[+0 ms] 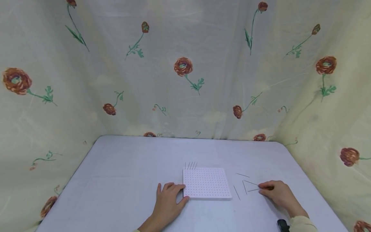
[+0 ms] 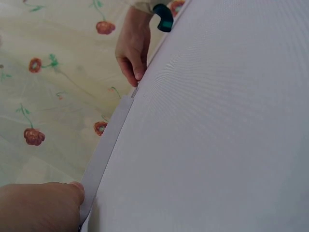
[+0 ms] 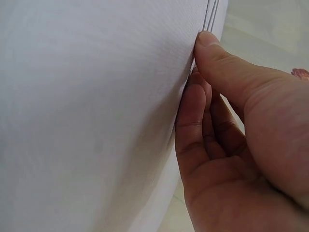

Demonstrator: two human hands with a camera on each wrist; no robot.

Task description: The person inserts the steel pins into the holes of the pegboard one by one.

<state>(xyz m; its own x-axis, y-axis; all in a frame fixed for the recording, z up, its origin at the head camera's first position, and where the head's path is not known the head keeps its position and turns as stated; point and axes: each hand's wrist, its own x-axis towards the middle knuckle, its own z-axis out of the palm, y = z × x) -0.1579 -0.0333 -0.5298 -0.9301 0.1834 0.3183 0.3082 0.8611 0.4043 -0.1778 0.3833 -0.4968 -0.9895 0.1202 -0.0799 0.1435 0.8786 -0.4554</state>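
A white pegboard (image 1: 207, 183) with rows of small holes lies flat on the table. My left hand (image 1: 168, 206) grips its near left corner, index finger at the left edge and thumb (image 2: 77, 191) at the front edge. Several thin metal pins (image 1: 191, 165) stand along the back left edge of the board. To the board's right, my right hand (image 1: 276, 193) is low at the table, thumb and index finger pinching the end of a thin pin (image 1: 253, 190). Close up, the right thumb (image 3: 210, 41) sits over the near ends of the thin pins (image 3: 211, 17).
More loose pins (image 1: 236, 192) lie on the white table (image 1: 130, 180) between the board and my right hand. A black band (image 1: 282, 225) shows by the right wrist. Flowered cloth (image 1: 185, 106) hangs behind and at both sides of the table.
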